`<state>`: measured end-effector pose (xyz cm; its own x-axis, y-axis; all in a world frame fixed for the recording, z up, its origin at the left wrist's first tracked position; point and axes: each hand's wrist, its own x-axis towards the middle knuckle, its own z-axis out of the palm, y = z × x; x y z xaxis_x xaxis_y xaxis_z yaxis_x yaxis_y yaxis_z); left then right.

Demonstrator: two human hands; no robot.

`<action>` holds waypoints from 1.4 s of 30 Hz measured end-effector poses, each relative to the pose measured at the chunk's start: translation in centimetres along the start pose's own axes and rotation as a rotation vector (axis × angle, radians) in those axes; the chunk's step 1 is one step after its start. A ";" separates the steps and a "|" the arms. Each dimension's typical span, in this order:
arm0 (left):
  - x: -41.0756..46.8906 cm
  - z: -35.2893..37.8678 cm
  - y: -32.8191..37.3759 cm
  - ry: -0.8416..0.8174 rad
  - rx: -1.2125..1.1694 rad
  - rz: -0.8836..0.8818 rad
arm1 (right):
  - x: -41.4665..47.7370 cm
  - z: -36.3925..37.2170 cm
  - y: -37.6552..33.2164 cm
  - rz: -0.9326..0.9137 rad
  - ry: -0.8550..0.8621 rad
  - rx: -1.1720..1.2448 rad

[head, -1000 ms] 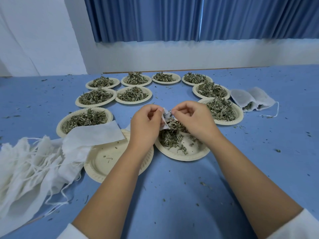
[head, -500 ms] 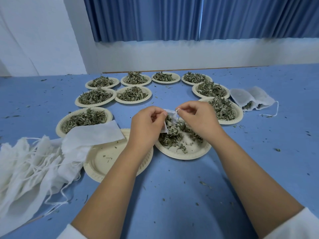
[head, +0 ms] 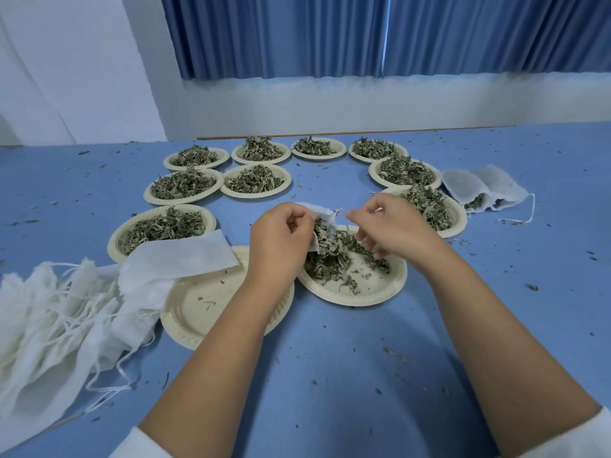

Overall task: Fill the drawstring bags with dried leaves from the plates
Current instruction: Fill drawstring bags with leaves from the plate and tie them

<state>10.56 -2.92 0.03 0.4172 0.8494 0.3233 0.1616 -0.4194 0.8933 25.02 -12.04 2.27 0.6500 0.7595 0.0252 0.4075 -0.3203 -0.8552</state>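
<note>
— What did your fingers have?

— My left hand (head: 281,239) was curled round a bag (head: 322,214), thumb and forefinger pinching its mouth, and the cloth hung down past my palm. My right hand (head: 393,226) pinched the other side of the mouth. I couldn't tell whether it held the rim or the string. Its other fingers were loosely bent below.

— Where was the bag, then?

— Between my two hands, held open just above a plate (head: 380,297). Leaves (head: 327,266) showed in its mouth, and more lay scattered on the plate right under my fingers.

— And round that?

— A nearly bare plate (head: 205,319) sat just beside it on my left, with my left wrist over its rim. A flat bag (head: 185,256) lay across its far edge. A pile (head: 49,312) of bags with loose strings spread further left. Heaped plates (head: 256,195) curved in an arc beyond my hands. Filled bags (head: 482,185) lay at the far right, just beside the heaped plates there.

— The surface? The room?

— It was a blue table (head: 330,375), flecked all over with leaf crumbs. Past its far edge stood a white wall (head: 330,104), and a pleated blue curtain (head: 330,34) hung above it.
</note>
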 end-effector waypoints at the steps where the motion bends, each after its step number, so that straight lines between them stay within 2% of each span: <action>1: 0.0 0.0 0.0 0.006 -0.011 -0.009 | -0.2 -0.1 -0.2 0.050 -0.072 0.070; 4: -0.1 0.0 0.1 0.026 -0.034 -0.027 | -0.8 -0.1 -0.6 0.147 -0.260 0.144; 7: -0.1 0.1 0.3 0.041 -0.010 -0.029 | -1.3 0.9 -0.9 0.128 -0.293 0.147; 10: -0.1 0.1 0.3 0.048 -0.005 -0.035 | -1.5 1.8 -1.0 0.067 -0.186 0.104; 13: 0.0 0.1 0.2 0.052 -0.027 -0.037 | -1.4 2.1 -1.0 -0.083 -0.001 -0.011; 16: 0.0 0.1 0.2 0.042 -0.032 -0.040 | -1.4 2.1 -1.0 -0.201 0.082 -0.006; 22: -0.4 0.2 0.5 -0.018 -0.016 -0.006 | -1.2 2.5 -0.6 -0.393 0.170 -0.153; 30: -0.8 0.4 0.7 -0.076 -0.060 0.023 | -1.1 3.6 -0.2 -0.427 0.229 -0.136; 38: -0.4 0.0 0.6 0.018 -0.059 0.065 | -1.0 3.1 -0.2 -0.491 0.157 -0.180; 42: 0.1 -0.5 0.4 0.099 -0.097 0.006 | -1.4 2.9 -0.3 -0.607 0.295 -0.188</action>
<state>10.26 -2.86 0.59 0.3272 0.8761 0.3541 0.0701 -0.3961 0.9155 22.17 -11.37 1.02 0.4086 0.6583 0.6322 0.8404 -0.0013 -0.5419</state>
